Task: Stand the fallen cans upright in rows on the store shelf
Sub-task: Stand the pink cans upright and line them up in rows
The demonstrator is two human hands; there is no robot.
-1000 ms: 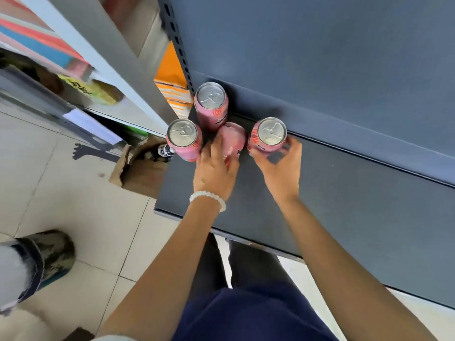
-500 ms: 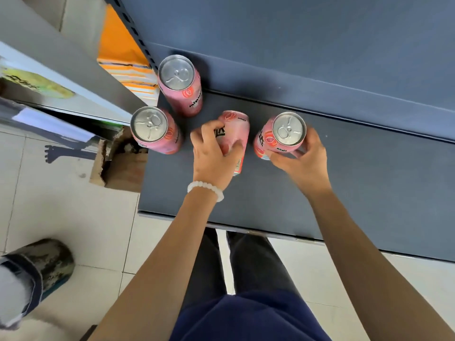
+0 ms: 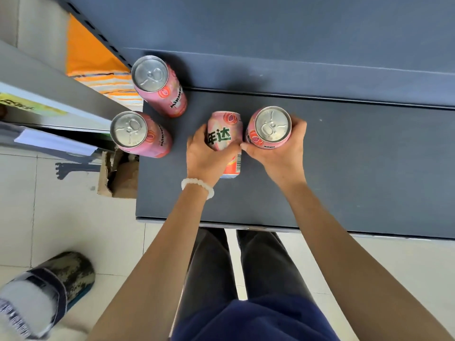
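Several pink soda cans sit on the dark grey shelf (image 3: 344, 168). Two stand upright at the left end: a back can (image 3: 157, 84) and a front can (image 3: 139, 134). A third can (image 3: 225, 137) lies on its side in the middle, its base pointing toward the shelf's back wall; my left hand (image 3: 206, 156) is wrapped around it. Just to its right stands an upright can (image 3: 269, 127) with my right hand (image 3: 280, 153) closed around its side. The two held cans almost touch.
The shelf's back panel (image 3: 270, 33) rises behind the cans. An open cardboard box (image 3: 118, 173) sits on the tiled floor left of the shelf, beside another grey shelf unit (image 3: 49, 94). A person's shoe (image 3: 49, 286) shows at bottom left. My legs stand before the shelf's front edge.
The view has drawn closer and shifted left. My left hand has pulled the lying can slightly toward me and closed more fully around it. My right hand stays on the upright can.
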